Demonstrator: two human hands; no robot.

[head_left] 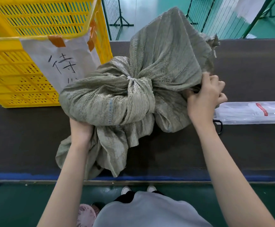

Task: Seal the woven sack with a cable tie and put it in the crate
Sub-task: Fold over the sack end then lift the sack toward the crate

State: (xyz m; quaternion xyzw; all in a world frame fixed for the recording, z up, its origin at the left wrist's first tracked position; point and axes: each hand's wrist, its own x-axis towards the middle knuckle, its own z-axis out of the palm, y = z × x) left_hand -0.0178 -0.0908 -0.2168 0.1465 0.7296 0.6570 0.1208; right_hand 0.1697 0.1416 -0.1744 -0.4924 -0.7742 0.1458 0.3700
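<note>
My left hand (81, 130) grips the woven sack (117, 99) from below, my right hand (203, 97) pinches its right side. It lies on the table (166, 154), centre frame, cinched by a cable tie (129, 77), touching the yellow crate (18, 63) at upper left.

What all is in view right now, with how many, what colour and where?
sack: one, grey-green, middle of the table, neck cinched
cable tie: one, white, round the sack's neck
crate: one, yellow, far left on the table
paper sign: one, white with black writing, taped to the crate
packet: one, clear plastic, right on the table
table: one, dark brown top, blue near edge
left hand: under the sack's near left side
right hand: gripping the sack's right side
</note>
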